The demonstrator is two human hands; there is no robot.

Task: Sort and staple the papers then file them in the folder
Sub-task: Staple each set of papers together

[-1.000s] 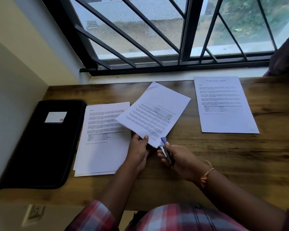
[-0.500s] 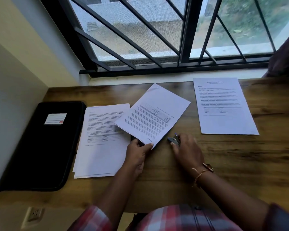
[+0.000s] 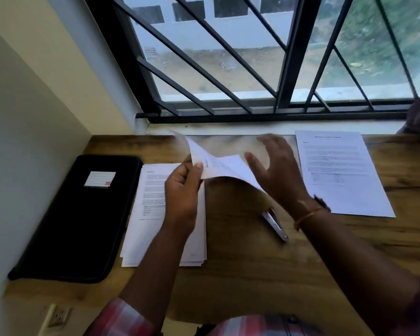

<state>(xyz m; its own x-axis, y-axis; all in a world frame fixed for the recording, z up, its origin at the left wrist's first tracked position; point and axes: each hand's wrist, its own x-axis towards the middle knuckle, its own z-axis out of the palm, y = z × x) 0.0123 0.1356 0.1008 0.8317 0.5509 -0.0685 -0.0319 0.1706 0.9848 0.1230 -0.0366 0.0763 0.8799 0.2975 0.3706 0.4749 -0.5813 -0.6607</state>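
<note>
At the left end of the brown wooden tabletop [image 3: 252,275] lay a black rectangular folder [image 3: 78,214] with a white label. Just beside it sat a stack of white printed papers [image 3: 150,229]. Above that stack the left hand [image 3: 182,190] pinched a bent set of white printed sheets [image 3: 218,166], lifted off the wood. The right hand [image 3: 277,170] hovered spread-fingered at the sheets' right edge, blurred. Below its wrist lay a slim silver stapler [image 3: 274,224]. Farthest right, a white printed page [image 3: 342,173] lay flat.

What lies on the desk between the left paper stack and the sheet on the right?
The head view shows the stapler on the wooden desk there; the left hand holds papers above.
</note>
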